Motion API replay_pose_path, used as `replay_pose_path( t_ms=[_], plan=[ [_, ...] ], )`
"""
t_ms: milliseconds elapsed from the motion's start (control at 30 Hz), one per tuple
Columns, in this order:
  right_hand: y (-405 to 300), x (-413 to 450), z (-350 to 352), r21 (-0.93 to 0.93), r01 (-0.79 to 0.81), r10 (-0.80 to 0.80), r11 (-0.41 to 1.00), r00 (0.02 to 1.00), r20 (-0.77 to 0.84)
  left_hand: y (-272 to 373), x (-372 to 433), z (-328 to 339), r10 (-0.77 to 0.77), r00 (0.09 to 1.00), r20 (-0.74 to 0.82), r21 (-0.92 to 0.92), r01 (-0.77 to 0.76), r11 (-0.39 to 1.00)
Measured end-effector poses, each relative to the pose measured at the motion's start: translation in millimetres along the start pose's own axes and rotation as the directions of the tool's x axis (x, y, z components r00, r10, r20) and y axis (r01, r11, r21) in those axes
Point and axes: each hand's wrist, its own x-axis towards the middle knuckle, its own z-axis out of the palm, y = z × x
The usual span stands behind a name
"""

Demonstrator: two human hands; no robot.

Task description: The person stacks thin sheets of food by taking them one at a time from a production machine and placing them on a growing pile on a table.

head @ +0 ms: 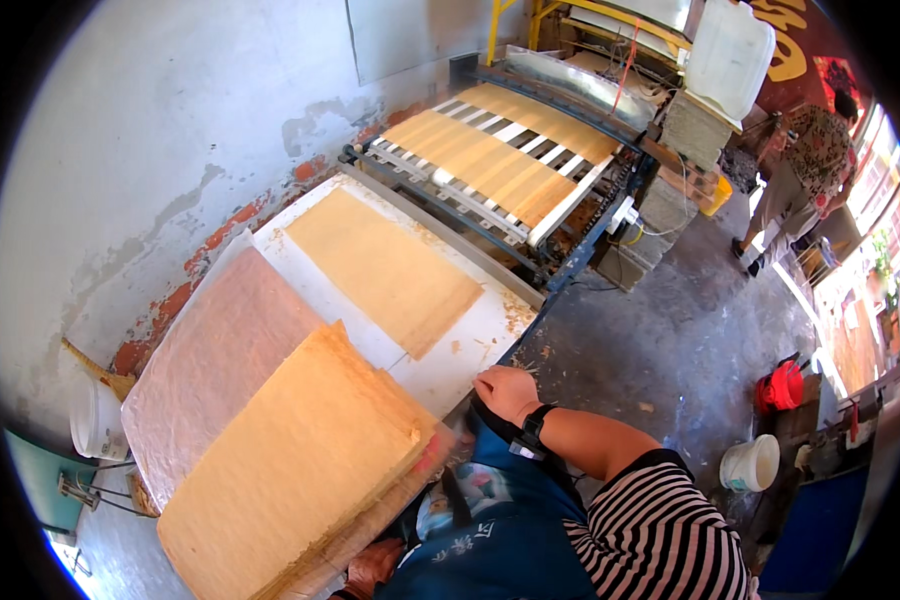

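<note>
My right hand point(506, 391) is beside the near edge of the white work table point(461, 379), fingers curled in; a dark strap-like thing lies under it, and what the palm holds is hidden. My left hand point(375, 564) is low in the view, below the near side of a thick stack of tan sheets point(300, 457); its fingers are mostly hidden. The stack has rough edges and rests over clear plastic film point(221, 352). Farther up the table lies a single thin tan sheet point(386, 270), flat and apart from the stack.
Beyond the table, a slatted chain conveyor point(487, 157) carries more tan sheets. Concrete blocks point(694, 127) support a white plastic jug point(729, 56). A person point(802, 165) stands at far right. A red bucket point(780, 386) and a white bucket point(750, 463) are at right. A peeling wall point(157, 150) borders the left.
</note>
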Motion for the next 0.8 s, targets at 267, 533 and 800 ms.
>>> replay_pose_path(
  t_ms=[267, 533, 800],
  plan=[
    [-2.3, 4.4, 2.6, -0.013, -0.004, 0.005, 1.000, 1.000, 0.031, -16.4, -16.9, 23.7, 0.025, 0.998, -0.049, 0.116, -0.019, 0.993],
    [-5.0, 3.1, 2.6, 0.007, 0.005, -0.005, 1.000, 1.000, 0.014, -19.4, -24.4, 30.3, -0.035, 0.999, -0.003, 0.066, 0.036, 0.997],
    [-5.8, -0.6, -3.0, 0.015, -0.036, 0.036, 0.999, 0.999, 0.023, 17.5, 8.7, -12.9, -0.088, 0.996, -0.023, 0.051, 0.089, 0.995]
  ],
)
